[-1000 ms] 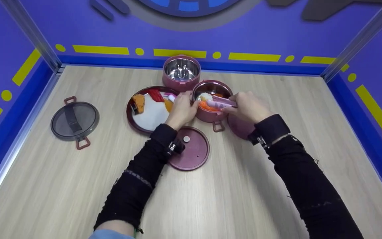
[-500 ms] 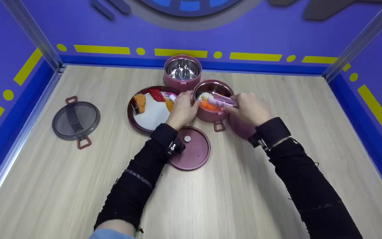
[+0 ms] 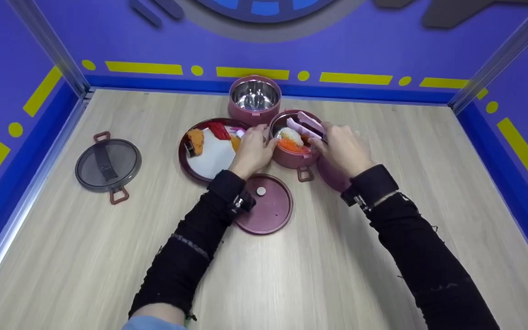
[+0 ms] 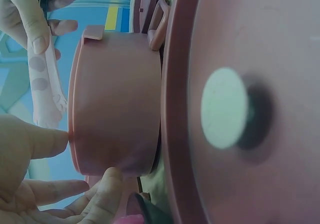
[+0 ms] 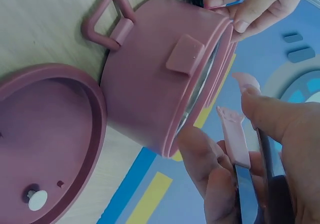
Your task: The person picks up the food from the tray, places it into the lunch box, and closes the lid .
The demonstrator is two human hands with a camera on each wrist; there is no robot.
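Head view: gripped the pink-tipped tongs [image 3: 303, 130] in the right hand [image 3: 345, 149], with tips parted over the handled pot [image 3: 294, 160]. Rested the left hand [image 3: 251, 153] at the pot's left side, with thumb against the rim and fingers loosely extended, apart from the right hand. Saw a white mound [image 3: 290, 134] and orange shreds [image 3: 291, 146] inside the pot; could not tell of any contact with the tongs. Noted the steel-lined pot [image 3: 255, 115] just behind, the dark-rimmed plate [image 3: 183, 158] with food pieces [image 3: 196, 141] to the left, a pink lid [image 3: 271, 213] in front, and the grey lid [image 3: 112, 167] far left.
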